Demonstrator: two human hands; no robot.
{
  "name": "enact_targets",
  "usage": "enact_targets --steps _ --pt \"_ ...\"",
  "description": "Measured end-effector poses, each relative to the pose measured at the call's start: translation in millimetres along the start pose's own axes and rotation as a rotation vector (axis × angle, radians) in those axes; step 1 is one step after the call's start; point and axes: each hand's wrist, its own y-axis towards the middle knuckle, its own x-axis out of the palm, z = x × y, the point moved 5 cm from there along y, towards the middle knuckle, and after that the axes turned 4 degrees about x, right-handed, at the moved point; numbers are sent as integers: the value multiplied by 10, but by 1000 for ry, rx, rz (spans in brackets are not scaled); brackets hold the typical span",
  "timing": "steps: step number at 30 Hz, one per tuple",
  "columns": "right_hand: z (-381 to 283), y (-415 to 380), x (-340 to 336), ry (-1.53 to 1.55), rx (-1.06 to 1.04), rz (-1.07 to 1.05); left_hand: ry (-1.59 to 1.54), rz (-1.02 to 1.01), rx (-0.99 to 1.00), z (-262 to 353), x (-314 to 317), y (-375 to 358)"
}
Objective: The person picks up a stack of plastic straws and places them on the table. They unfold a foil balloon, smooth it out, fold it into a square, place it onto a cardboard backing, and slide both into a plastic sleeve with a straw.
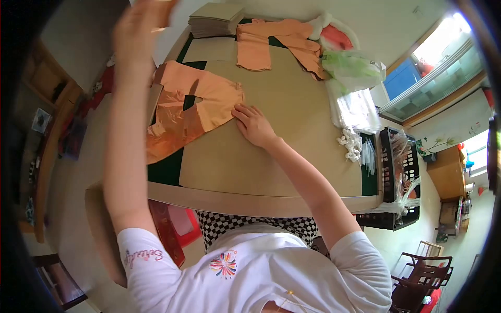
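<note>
On the table lies a flat orange foil balloon point(214, 86) with a small gap in its middle, its shiny lower side creased. My right hand point(255, 126) rests palm down at the balloon's right tip, fingertips touching its edge. My left hand point(140, 23) is raised at the top left, beyond the balloon, and smeared by motion. By its fingers shows an orange-brown thing point(165, 11), too blurred to name. A second flat orange foil balloon point(254, 48) is spread at the far side of the table.
A stack of grey-brown boards point(215, 20) stands at the far left corner. Along the right lie clear plastic bags point(357, 109), white knotted pieces point(350, 145) and thin white sticks point(368, 156). A black crate point(387, 167) adjoins the right edge. Brown board point(250, 167) covers most of the tabletop.
</note>
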Motion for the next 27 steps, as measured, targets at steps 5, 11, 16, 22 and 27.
enact_targets --steps 5,11,16,22,27 --pt "992 -309 7 659 623 145 84 -972 -29 -147 1154 -1540" --pt "1626 -1214 -1210 825 865 577 158 -1132 235 -987 1166 -2868" --pt "1468 -1157 -1322 558 758 334 248 -1386 104 -1050 1013 -3233" --pt "389 -284 -983 274 599 29 344 -1368 228 -859 1066 -3310" --pt "-32 150 -886 143 492 -230 358 -1380 240 -837 1086 -3326"
